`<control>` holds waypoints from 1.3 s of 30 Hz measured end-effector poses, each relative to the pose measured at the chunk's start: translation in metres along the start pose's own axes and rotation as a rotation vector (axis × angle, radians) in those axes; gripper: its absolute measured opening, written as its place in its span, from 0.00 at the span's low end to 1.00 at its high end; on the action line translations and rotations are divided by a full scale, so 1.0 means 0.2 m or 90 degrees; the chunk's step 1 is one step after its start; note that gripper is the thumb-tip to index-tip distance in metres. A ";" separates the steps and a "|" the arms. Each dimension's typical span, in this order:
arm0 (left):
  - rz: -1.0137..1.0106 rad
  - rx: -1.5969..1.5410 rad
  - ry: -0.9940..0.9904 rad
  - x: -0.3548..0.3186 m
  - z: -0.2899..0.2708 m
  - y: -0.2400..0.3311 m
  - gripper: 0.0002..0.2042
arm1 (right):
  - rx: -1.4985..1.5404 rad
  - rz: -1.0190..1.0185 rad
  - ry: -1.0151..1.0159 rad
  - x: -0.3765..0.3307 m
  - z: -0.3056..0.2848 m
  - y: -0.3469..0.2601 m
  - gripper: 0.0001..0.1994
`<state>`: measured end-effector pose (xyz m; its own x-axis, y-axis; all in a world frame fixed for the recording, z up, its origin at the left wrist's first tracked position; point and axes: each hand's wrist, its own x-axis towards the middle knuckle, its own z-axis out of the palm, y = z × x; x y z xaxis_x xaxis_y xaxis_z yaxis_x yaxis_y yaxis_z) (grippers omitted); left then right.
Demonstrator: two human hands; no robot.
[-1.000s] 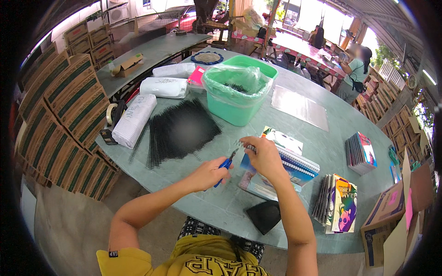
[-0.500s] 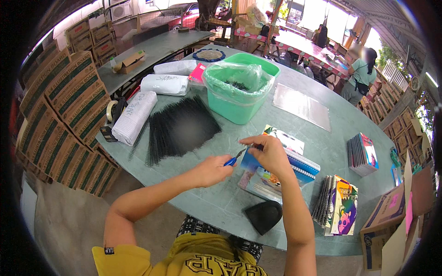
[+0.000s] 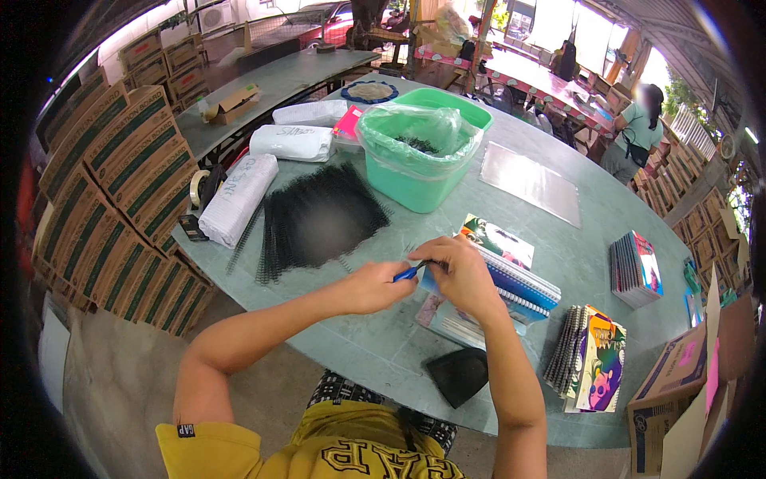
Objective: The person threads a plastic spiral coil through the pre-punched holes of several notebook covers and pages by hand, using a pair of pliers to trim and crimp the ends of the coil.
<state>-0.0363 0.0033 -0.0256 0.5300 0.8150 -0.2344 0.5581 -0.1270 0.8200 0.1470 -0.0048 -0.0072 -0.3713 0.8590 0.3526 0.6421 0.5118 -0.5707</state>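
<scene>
My left hand (image 3: 381,286) is closed round the blue handles of small pliers (image 3: 405,274), their jaws pointing to the right. My right hand (image 3: 456,267) is curled over the dark jaws, thumb and fingers drawn together. What it pinches there is too small to make out. Beneath and beside that hand lie spiral-bound notebooks (image 3: 523,279) with blue covers and pale coils. A notebook with a colourful cover (image 3: 499,239) lies just behind them. Further notebooks (image 3: 451,321) lie under my right wrist, partly hidden by it.
Black plastic coils (image 3: 319,227) are spread on the table's left, beside white wrapped rolls (image 3: 238,199). A green bin (image 3: 415,188) with a plastic liner stands behind. Clear sheets (image 3: 531,184), notebook stacks (image 3: 586,355), a black wedge-shaped block (image 3: 457,377) and an open carton (image 3: 666,383) surround the work.
My hands have come closer together. The right fingers have lowered and closed round the pliers' jaws, which were more exposed before. The whole view has shifted slightly.
</scene>
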 end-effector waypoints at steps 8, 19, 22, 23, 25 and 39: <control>0.111 0.235 0.108 0.01 0.00 -0.02 0.13 | -0.065 0.113 0.139 -0.02 0.02 0.00 0.12; 0.032 0.286 0.007 0.00 0.01 0.03 0.21 | -0.105 0.093 0.146 -0.02 0.06 0.00 0.10; 0.092 0.094 0.011 0.00 0.04 -0.16 0.21 | -0.068 0.122 0.040 0.03 0.00 0.01 0.12; 0.014 -0.006 -0.061 -0.02 0.02 -0.17 0.21 | -0.038 0.142 -0.011 0.06 -0.04 0.02 0.13; -0.030 -0.037 -0.140 -0.02 0.03 -0.15 0.21 | -0.122 0.087 0.139 0.25 -0.10 0.11 0.18; 0.302 0.413 0.247 -0.01 0.40 -0.62 0.23 | -0.492 0.092 0.254 -0.49 0.09 0.11 0.34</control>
<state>-0.0544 -0.0273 -0.1685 0.6100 0.7138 0.3441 0.6485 -0.6992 0.3008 0.1851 -0.0780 -0.0668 -0.0822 0.7712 0.6312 0.9923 0.1219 -0.0196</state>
